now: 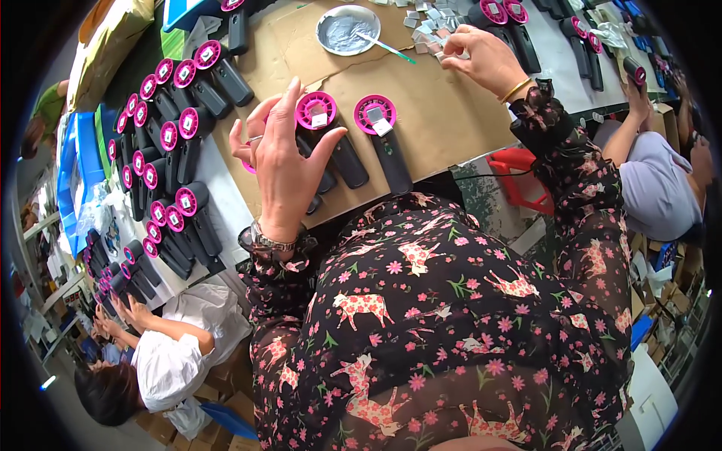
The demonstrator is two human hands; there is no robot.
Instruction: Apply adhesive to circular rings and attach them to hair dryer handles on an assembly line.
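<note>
My left hand, fingers spread, hovers over black-handled devices with round magenta slotted heads, partly hiding them. One magenta head shows just beyond its thumb, a pale square on it. To the right lies another device, a small silvery square plate at its head. My right hand is at the loose small square plates, thumb and forefinger brought together in a pinch; what is between them is too small to make out. Left of that pile stands a white bowl of grey paste, a green-tipped stick resting in it.
Brown cardboard covers the worktop. Rows of similar devices stand along the left, and more lie at the far right. A red stool is below the table edge. Co-workers sit at left and right.
</note>
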